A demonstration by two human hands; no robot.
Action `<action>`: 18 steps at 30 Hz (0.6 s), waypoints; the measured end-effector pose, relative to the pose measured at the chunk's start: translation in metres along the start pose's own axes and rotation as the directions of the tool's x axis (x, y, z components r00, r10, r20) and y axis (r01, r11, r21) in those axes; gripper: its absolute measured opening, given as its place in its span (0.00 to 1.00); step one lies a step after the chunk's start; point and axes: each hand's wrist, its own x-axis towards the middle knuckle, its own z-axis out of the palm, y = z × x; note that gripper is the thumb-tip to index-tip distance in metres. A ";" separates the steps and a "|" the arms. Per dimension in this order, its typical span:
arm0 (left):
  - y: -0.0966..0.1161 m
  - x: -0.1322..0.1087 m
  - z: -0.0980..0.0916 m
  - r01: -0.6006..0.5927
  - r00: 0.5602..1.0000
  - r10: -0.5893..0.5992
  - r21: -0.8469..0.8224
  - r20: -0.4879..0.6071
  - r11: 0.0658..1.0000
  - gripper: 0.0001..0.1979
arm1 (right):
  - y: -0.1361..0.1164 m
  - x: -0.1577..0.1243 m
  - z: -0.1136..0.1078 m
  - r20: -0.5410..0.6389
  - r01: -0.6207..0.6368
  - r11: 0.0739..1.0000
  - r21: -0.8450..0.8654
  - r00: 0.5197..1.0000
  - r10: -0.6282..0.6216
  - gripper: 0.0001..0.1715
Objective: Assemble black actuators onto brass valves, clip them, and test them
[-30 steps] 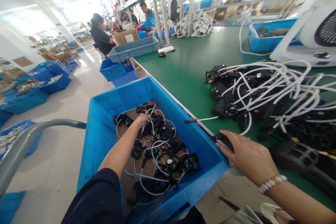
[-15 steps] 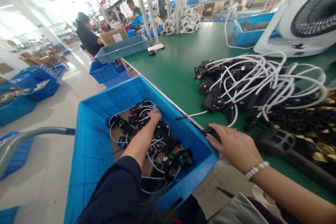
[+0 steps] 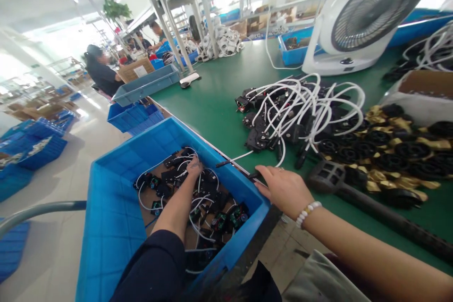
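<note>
My left hand (image 3: 194, 168) reaches down into a large blue plastic bin (image 3: 116, 217). Its fingers are curled among black motor-like assemblies (image 3: 208, 181) with white cables and green circuit boards; what exactly they grip is hidden. Over the bin's right rim, my right hand (image 3: 285, 191), wearing a bead bracelet, pinches a black cable end (image 3: 254, 175) between thumb and fingers. Another black cable tip (image 3: 222, 163) on a white cable juts over the same rim. Beyond, a pile of similar black assemblies (image 3: 258, 138) with looped white cables (image 3: 300, 108) lies on the green table (image 3: 212, 104).
Gold-and-black parts (image 3: 385, 151) and a dark handled tool (image 3: 329, 177) lie right of my right hand. A white fan (image 3: 318, 56) stands behind the cable pile. A grey-blue tray (image 3: 148, 86) and a seated person (image 3: 102, 73) are farther left. A curved metal bar (image 3: 42, 210) meets the bin's left side.
My view has turned to the right, so everything appears shifted left and more gold-and-black parts show. Both hands keep nearly the same places relative to the bin.
</note>
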 end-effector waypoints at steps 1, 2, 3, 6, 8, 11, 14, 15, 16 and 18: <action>-0.008 -0.003 -0.007 -0.008 1.000 0.008 -0.023 -0.008 1.000 0.18 | -0.001 0.000 -0.001 0.019 -0.002 1.000 0.014 1.000 0.002 0.19; -0.016 -0.006 -0.015 -0.008 1.000 0.008 -0.048 -0.020 0.999 0.17 | -0.001 0.001 -0.003 0.038 -0.005 1.000 0.027 0.999 0.004 0.19; -0.024 -0.010 -0.024 0.001 0.999 -0.003 -0.074 -0.032 0.997 0.15 | -0.002 0.001 -0.004 0.054 -0.007 0.999 0.037 0.999 0.005 0.19; -0.044 -0.022 -0.050 0.060 0.994 -0.073 -0.157 -0.079 0.986 0.15 | -0.003 0.001 -0.007 0.073 -0.003 0.998 0.061 0.997 -0.001 0.18; -0.052 -0.029 -0.066 0.098 0.984 -0.127 -0.215 -0.128 0.972 0.15 | -0.003 0.001 -0.008 0.065 0.001 0.997 0.073 0.998 -0.005 0.18; -0.055 -0.039 -0.089 0.117 0.958 -0.187 -0.302 -0.215 0.946 0.14 | -0.004 0.000 -0.009 0.057 0.007 0.996 0.088 0.998 -0.012 0.17; -0.053 -0.049 -0.119 0.064 0.928 -0.191 -0.368 -0.320 0.928 0.14 | -0.005 0.000 -0.011 0.054 0.014 0.994 0.104 0.998 -0.020 0.16; -0.051 -0.053 -0.132 0.029 0.916 -0.178 -0.383 -0.360 0.923 0.13 | -0.005 0.000 -0.012 0.052 0.016 0.994 0.110 0.998 -0.022 0.15; -0.049 -0.059 -0.146 -0.013 0.902 -0.160 -0.395 -0.400 0.918 0.13 | -0.006 -0.001 -0.012 0.049 0.019 0.993 0.114 0.998 -0.025 0.15; -0.039 -0.073 -0.177 -0.106 0.868 -0.118 -0.412 -0.482 0.905 0.13 | -0.006 -0.001 -0.012 0.041 0.025 0.992 0.120 0.999 -0.031 0.15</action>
